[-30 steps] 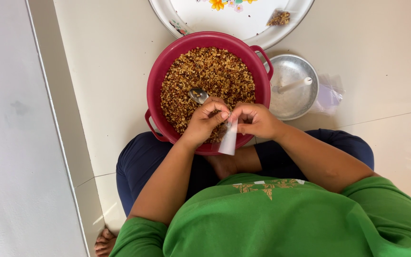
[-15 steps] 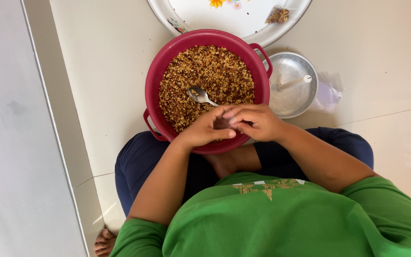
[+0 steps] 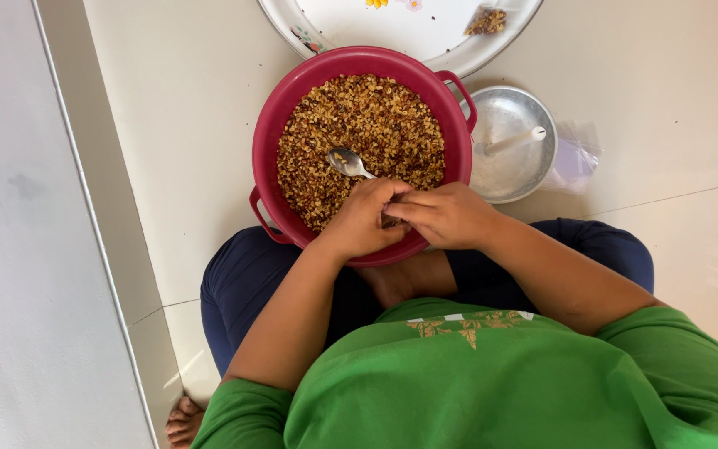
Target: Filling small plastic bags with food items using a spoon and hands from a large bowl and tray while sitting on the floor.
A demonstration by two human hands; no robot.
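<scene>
A red two-handled basin (image 3: pixel 269 150) sits on the floor before my crossed legs, filled with a brown mix of nuts and grains (image 3: pixel 376 125). A metal spoon (image 3: pixel 349 162) lies in the mix, its handle running under my fingers. My left hand (image 3: pixel 359 223) and my right hand (image 3: pixel 449 216) meet over the basin's near rim, fingers pinched together on a small plastic packet (image 3: pixel 390 221). The packet is almost wholly hidden between them.
A shiny metal bowl (image 3: pixel 508 162) holding a white-handled tool stands right of the basin, with clear plastic bags (image 3: pixel 577 158) beside it. A white round tray (image 3: pixel 425 41) at the top carries a filled packet (image 3: pixel 487 21). A pale panel runs along the left.
The clear packet hung in plain view below my hands a second ago. My hands have since closed together over it and the spoon lies free in the mix.
</scene>
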